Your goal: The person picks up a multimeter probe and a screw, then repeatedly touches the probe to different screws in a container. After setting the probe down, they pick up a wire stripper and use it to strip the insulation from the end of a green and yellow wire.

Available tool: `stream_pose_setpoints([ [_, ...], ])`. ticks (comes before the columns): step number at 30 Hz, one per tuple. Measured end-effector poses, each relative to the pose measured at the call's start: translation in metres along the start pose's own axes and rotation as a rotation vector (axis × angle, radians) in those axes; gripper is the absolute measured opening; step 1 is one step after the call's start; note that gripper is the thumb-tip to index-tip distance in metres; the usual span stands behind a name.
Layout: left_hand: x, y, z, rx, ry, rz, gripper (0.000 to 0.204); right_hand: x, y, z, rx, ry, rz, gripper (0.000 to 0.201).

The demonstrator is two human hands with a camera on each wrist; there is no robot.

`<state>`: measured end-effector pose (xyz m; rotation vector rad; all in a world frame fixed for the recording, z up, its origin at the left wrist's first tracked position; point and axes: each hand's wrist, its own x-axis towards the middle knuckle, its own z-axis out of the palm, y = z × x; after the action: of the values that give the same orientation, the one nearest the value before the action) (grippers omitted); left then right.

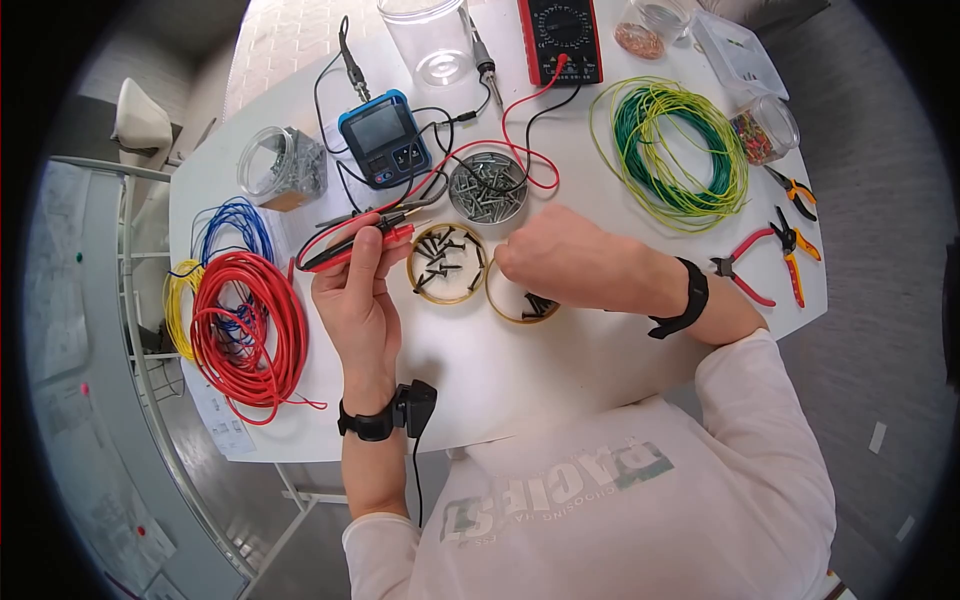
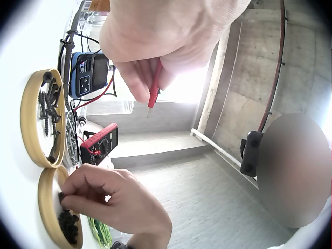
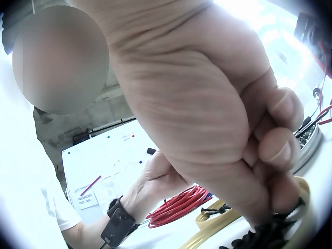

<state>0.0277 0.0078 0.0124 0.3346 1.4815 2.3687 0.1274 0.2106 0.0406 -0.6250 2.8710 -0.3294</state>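
Note:
The left hand [image 1: 362, 310] grips the red and black test probes [image 1: 345, 250] between thumb and fingers, above the table; a red probe [image 2: 155, 88] with a thin metal tip shows in the left wrist view. The right hand [image 1: 575, 262] is over the right round dish [image 1: 520, 319], fingertips down inside its rim. In the left wrist view the right hand [image 2: 122, 199] pinches a small dark screw [image 2: 61, 196] above the dark screws [image 2: 68, 225]. Long dark screws [image 1: 432, 252] lie in the left round dish [image 1: 447, 299].
A blue tester [image 1: 385, 138], a tin of silvery screws [image 1: 488, 188] and a red multimeter [image 1: 562, 40] stand beyond the dishes. Red wire [image 1: 250, 335] lies left; green wire [image 1: 680, 150] and pliers [image 1: 745, 270] lie right. Black and red leads cross the table.

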Motion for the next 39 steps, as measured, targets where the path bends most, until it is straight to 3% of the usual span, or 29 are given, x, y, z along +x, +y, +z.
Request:
stream_pose_setpoints([
  [8,0.000,-0.001,0.000,-0.009,-0.006,0.001,0.019,0.012,0.005,0.008,0.149,0.065,0.044,0.009],
  [10,0.000,0.000,0.001,-0.012,-0.009,0.002,0.019,0.015,0.012,0.003,0.428,0.170,-0.007,0.014],
  [14,-0.001,-0.001,0.001,-0.016,-0.012,-0.003,0.019,0.016,0.015,-0.010,0.529,0.191,0.054,0.025],
  [16,-0.001,-0.001,0.002,-0.008,-0.020,-0.020,0.018,0.021,0.020,-0.002,0.863,0.273,0.090,0.028],
  [17,-0.002,-0.001,0.002,-0.007,-0.021,-0.020,0.018,0.023,0.021,-0.002,0.864,0.274,0.091,0.028],
  [19,-0.002,-0.002,0.003,0.000,-0.054,-0.038,0.019,0.025,0.021,-0.003,1.269,0.224,0.144,0.020],
  [22,-0.003,-0.002,0.006,0.024,-0.060,-0.062,0.019,0.027,0.020,-0.005,1.466,0.254,0.132,0.022],
  [25,-0.002,-0.005,0.004,0.028,-0.069,-0.056,0.019,0.029,0.022,0.002,1.457,0.303,0.043,0.025],
  [39,-0.002,-0.004,0.004,0.072,-0.086,-0.054,0.019,0.023,0.014,-0.009,1.378,0.288,0.058,0.031],
])
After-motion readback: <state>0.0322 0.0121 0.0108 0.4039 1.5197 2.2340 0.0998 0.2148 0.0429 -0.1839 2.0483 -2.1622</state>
